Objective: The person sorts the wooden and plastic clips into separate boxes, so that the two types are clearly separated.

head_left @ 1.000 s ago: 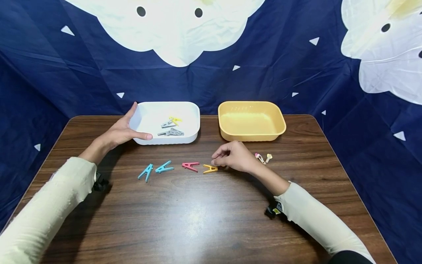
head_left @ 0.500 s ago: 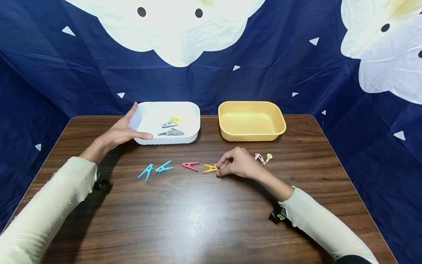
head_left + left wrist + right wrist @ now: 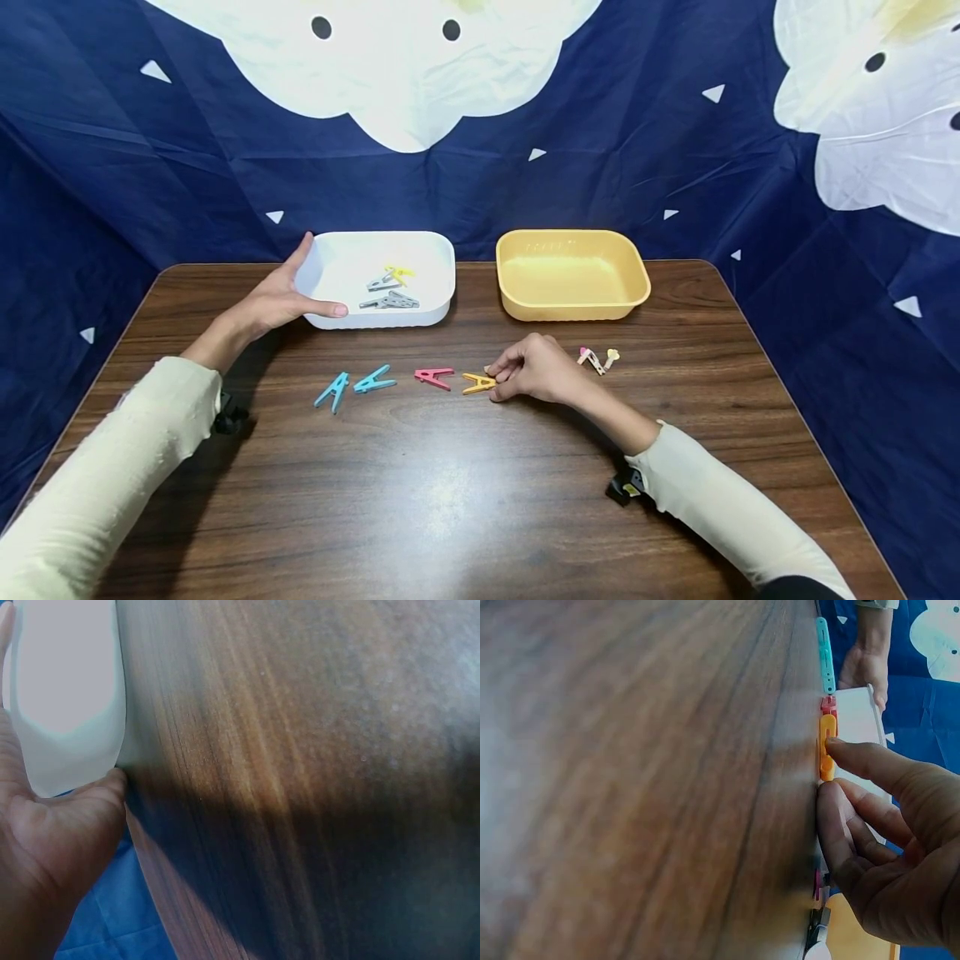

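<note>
An orange-yellow clothespin (image 3: 480, 383) lies flat on the table, its right end between the thumb and fingertips of my right hand (image 3: 536, 371). The right wrist view shows the thumb on that clothespin (image 3: 827, 746), with the curled fingers of the hand (image 3: 900, 847) at its near end. My left hand (image 3: 270, 300) is spread around the left end of the white basin (image 3: 442, 312), thumb straight along the front wall and a finger at the back corner. Grey clothespins (image 3: 390, 300) and a yellow clothespin (image 3: 399, 272) lie inside that basin.
Left of the orange-yellow clothespin are a red clothespin (image 3: 433, 378) and two blue clothespins (image 3: 373, 380). Two small decorated clips (image 3: 600, 360) lie behind the right wrist. A yellow basin (image 3: 573, 313) stands at the back right, before a dark blue cloth (image 3: 480, 192).
My right hand has moved slightly toward the table's front and lowered its fingertips around the right end of the orange-yellow clothespin. My left hand and both basins have stayed put.
</note>
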### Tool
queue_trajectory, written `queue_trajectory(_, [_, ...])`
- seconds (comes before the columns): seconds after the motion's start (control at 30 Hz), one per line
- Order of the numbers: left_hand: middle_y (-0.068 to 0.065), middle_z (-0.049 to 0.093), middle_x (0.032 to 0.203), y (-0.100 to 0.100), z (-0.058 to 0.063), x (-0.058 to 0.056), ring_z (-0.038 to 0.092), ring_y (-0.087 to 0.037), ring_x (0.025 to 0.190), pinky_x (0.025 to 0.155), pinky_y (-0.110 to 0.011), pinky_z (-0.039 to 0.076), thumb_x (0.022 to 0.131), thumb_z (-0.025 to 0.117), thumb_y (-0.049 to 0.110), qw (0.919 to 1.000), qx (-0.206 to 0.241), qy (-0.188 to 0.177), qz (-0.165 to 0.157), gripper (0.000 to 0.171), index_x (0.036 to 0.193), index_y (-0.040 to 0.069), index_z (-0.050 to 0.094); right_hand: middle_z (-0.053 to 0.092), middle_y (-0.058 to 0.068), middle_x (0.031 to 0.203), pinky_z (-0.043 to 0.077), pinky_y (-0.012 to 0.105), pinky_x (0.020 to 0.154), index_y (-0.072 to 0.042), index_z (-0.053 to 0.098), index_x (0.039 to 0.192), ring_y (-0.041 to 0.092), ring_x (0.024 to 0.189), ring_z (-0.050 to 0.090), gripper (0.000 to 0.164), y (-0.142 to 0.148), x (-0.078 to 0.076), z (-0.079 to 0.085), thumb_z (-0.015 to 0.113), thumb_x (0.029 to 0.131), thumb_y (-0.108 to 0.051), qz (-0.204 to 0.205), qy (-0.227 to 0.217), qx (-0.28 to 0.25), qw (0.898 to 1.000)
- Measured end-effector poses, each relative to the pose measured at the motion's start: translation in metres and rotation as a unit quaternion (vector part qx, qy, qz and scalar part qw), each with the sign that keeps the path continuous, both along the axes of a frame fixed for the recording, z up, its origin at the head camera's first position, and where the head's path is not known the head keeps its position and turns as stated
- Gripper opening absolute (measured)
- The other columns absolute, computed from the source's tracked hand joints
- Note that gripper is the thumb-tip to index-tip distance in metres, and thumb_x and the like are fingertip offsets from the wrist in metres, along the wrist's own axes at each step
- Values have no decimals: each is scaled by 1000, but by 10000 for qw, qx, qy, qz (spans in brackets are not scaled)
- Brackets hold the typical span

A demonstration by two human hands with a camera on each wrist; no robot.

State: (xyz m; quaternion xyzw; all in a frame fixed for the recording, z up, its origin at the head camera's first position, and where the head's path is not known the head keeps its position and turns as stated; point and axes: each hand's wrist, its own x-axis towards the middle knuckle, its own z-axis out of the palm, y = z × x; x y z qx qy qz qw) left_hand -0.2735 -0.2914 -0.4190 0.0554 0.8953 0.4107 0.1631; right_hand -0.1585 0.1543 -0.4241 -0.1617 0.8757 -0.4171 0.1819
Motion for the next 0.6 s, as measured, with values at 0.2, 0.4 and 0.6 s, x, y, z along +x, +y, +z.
queue_trajectory(0.2, [5, -24, 187, 0, 0, 1, -18, -34, 177, 143, -67, 0, 90, 99, 31, 10000, 66, 5, 7, 151, 176, 34, -25, 86, -1, 85, 57, 20, 67, -11, 92, 99, 2, 72, 71, 17, -4, 1, 1, 99, 84, -10, 134, 205, 115, 9996])
queue_trajectory(0.4, [6, -24, 187, 0, 0, 0, -18, -34, 177, 143, -67, 0, 90, 99, 31, 10000, 85, 24, -7, 151, 176, 34, -25, 87, -1, 89, 56, 20, 67, -12, 92, 100, 2, 72, 69, 13, -4, 1, 1, 97, 87, -11, 162, 245, 141, 9995])
queue_trajectory(0.6, [5, -24, 187, -1, -1, 0, -17, -35, 177, 143, -68, 0, 89, 100, 33, 10000, 49, -20, 16, 152, 176, 36, -25, 87, -3, 90, 57, 21, 69, -14, 93, 101, 2, 73, 70, 11, -4, -2, 4, 96, 90, -15, 207, 423, -4, 9989])
